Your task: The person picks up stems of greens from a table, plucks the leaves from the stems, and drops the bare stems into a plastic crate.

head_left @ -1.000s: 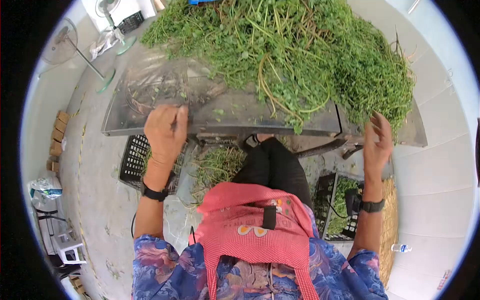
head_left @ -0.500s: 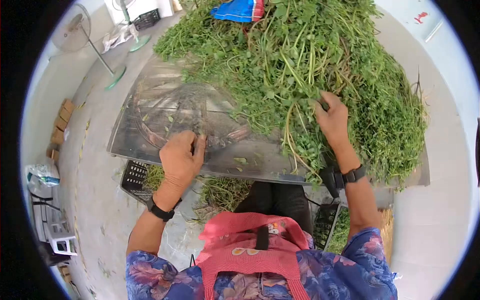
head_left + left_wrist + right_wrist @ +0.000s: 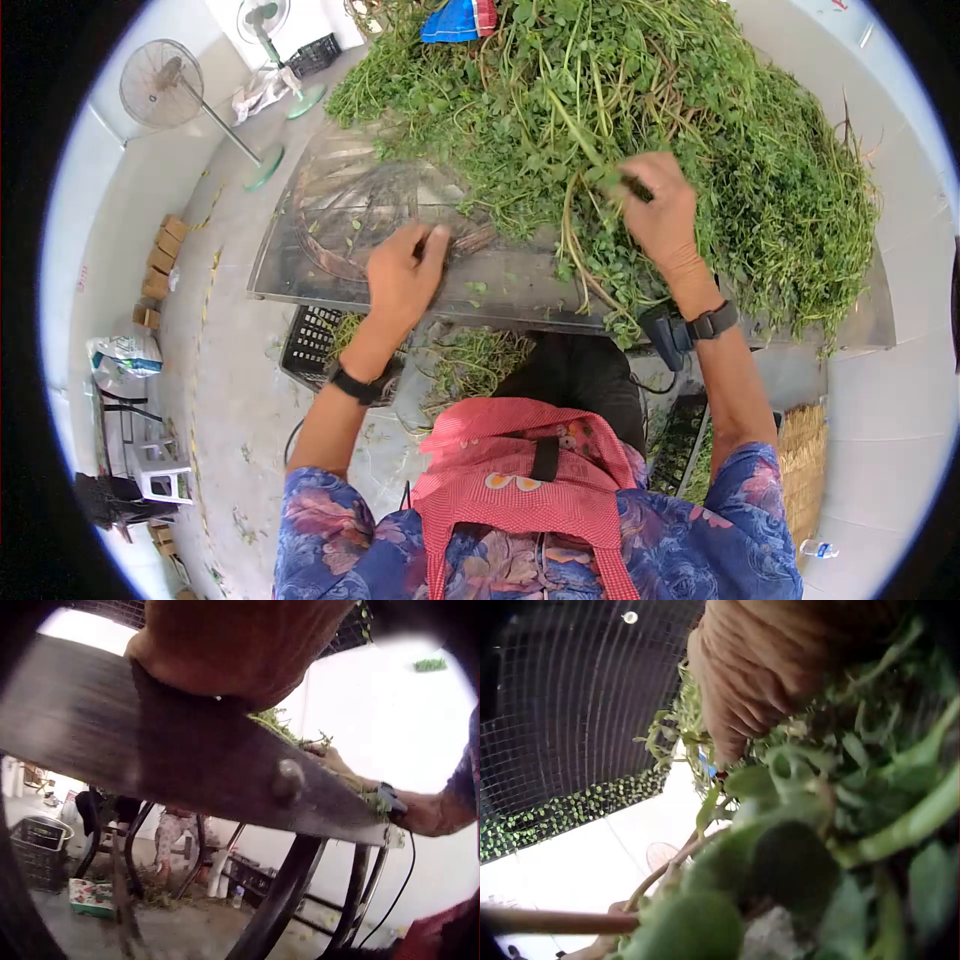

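Note:
A large heap of leafy green stems covers the back and right of a dark metal table. My right hand is at the near side of the heap, fingers curled, pinching a thick green stem. In the right wrist view the right hand reaches down among the leaves, which hide its fingertips. Near the table's front edge, my left hand hangs loosely curled with nothing visible in it. The left wrist view shows the left hand overlapping the table edge.
A blue and red packet lies on the heap. Below the table stand a black crate at left and another crate at right. Loose greens lie between them. Standing fans are at the back left.
My right hand has come from the table's right side inward and forward to the heap, where it pinches a stem. The left hand has shifted slightly right, and the head view has moved.

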The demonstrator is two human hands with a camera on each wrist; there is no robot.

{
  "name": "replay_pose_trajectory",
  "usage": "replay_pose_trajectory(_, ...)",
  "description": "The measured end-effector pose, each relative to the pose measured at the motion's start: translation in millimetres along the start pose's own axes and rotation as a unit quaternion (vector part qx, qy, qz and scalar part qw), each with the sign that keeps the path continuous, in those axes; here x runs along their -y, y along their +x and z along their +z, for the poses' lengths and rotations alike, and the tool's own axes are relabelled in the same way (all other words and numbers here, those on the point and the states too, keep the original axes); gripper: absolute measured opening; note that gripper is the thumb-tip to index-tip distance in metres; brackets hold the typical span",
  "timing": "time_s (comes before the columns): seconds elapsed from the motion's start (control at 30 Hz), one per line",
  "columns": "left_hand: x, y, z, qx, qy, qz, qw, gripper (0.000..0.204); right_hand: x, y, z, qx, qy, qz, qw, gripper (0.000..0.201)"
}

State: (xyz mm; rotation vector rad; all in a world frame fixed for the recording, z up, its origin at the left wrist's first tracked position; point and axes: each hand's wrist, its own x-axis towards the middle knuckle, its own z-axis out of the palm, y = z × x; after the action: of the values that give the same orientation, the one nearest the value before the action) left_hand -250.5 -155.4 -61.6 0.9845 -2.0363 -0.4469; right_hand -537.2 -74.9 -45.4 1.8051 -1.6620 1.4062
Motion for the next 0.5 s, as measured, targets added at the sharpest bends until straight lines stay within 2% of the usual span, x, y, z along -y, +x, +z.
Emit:
replay_pose_trajectory(0.03,-10.1,6.3,8.2,0.001,0.001,0.0,1.0,0.032,-2.8,0.8,-9.4,0.0,0.0,0.001,1.0,0.018)
replay_pose_trajectory(0.1,-33.9,24.0,25.2,-0.014,-0.063,0.023,0.998,0.032,-4.5,8.9,-36.2,-0.061,-0.02,0.032,0.997,0.016)
replay_pose_trajectory(0.2,-65.8,46.5,57.4,0.018,-0.049,0.027,0.998,0.034,-19.8,6.5,-56.8,-0.041,-0.078,0.055,0.995,0.02)
replay_pose_trajectory(0.27,-83.7,56.3,79.6,0.081,-0.037,0.014,0.996,0.037,-19.7,3.2,-63.2,-0.031,-0.107,0.063,0.992,0.024)
replay_pose_trajectory(0.3,-82.2,60.9,89.6,0.082,-0.037,0.017,0.996,0.037,-21.4,1.5,-64.2,-0.034,-0.107,0.064,0.992,0.024)
replay_pose_trajectory(0.37,-73.7,64.7,108.6,0.179,-0.026,0.027,0.983,0.039,-26.0,-2.2,-63.0,-0.028,-0.128,0.047,0.99,0.023)
replay_pose_trajectory(0.43,-61.2,62.2,111.0,0.177,-0.068,0.039,0.981,0.033,-28.1,-7.1,-64.5,-0.001,-0.134,0.074,0.988,0.02)
replay_pose_trajectory(0.5,-61.3,58.1,89.1,0.12,-0.238,-0.04,0.963,0.027,-30.9,-13.2,-60.9,-0.02,-0.081,0.1,0.992,0.018)
